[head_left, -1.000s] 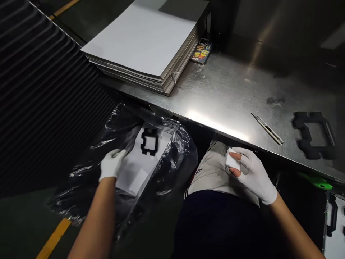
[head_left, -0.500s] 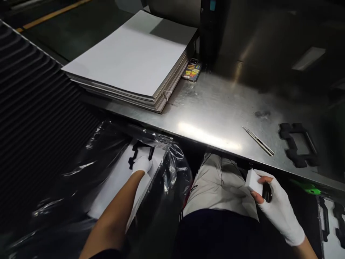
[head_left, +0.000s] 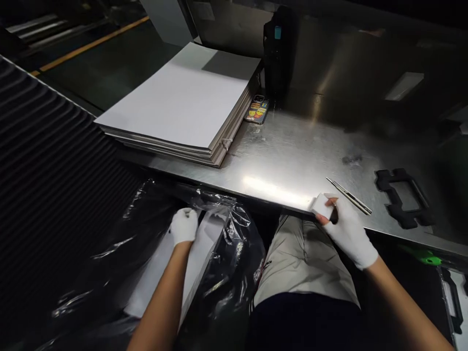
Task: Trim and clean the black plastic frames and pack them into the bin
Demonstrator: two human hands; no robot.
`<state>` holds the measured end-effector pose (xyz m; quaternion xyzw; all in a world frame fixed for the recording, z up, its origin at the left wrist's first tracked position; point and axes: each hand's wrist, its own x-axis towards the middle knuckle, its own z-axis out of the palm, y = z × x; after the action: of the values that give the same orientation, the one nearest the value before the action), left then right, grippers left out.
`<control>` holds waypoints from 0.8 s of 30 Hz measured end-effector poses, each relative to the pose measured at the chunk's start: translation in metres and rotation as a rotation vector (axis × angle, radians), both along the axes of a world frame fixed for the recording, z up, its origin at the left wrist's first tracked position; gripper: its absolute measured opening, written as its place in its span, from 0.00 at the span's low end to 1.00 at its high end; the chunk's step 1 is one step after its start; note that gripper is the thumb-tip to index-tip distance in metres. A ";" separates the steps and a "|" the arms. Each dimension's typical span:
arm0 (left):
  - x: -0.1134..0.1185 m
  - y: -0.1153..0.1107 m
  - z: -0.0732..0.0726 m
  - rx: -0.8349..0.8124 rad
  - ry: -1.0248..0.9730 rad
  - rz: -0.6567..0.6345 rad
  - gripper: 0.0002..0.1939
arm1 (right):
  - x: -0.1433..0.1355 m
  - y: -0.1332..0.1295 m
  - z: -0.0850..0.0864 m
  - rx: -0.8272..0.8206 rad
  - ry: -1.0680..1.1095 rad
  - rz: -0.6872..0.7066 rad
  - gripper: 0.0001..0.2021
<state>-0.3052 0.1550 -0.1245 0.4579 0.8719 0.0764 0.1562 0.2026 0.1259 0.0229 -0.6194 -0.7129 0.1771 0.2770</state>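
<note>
My left hand (head_left: 185, 226), in a white glove with bare fingertips, is closed above white sheets (head_left: 155, 275) inside a clear plastic bag (head_left: 237, 253). Its fingers are curled down on a black cut-out frame, which is almost wholly hidden beneath it. My right hand (head_left: 347, 226), gloved the same way, grips a small white block (head_left: 321, 205) between thumb and fingers at the table's front edge. Something dark shows in the gap behind the block. Another black cut-out frame (head_left: 395, 207) lies flat on the metal table (head_left: 292, 151), right of that hand.
A thick stack of white sheets (head_left: 183, 97) sits on the table's left, with a phone (head_left: 257, 110) beside it. A slim knife-like tool (head_left: 349, 196) lies near the right hand. Below the edge are a green object (head_left: 431, 259) and more black frames (head_left: 453, 302). Ribbed black material (head_left: 47, 161) borders the left.
My right hand has moved up and left with the white block, to the table edge. My left hand has shifted over the black frame, which now hardly shows. The view has tilted slightly.
</note>
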 end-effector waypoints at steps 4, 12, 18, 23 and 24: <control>0.045 -0.038 0.080 0.266 -0.053 0.042 0.20 | -0.037 0.029 -0.007 -0.032 0.015 -0.020 0.14; 0.227 0.011 0.151 0.552 -0.290 -0.772 0.13 | -0.121 0.075 0.010 -0.081 -0.020 0.225 0.16; 0.245 0.104 0.134 0.488 -0.125 -0.805 0.11 | -0.046 0.037 0.018 -0.031 0.148 0.084 0.27; 0.241 0.177 0.152 0.340 0.124 -0.698 0.19 | 0.071 -0.040 0.015 0.204 0.048 -0.229 0.14; 0.240 0.194 0.156 0.319 0.161 -0.658 0.18 | 0.095 -0.046 0.013 0.243 -0.037 -0.308 0.14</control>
<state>-0.0650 0.3487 0.0318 0.7366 0.6648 0.1207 0.0301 0.2978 0.0799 0.0358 -0.6864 -0.6308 0.0337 0.3603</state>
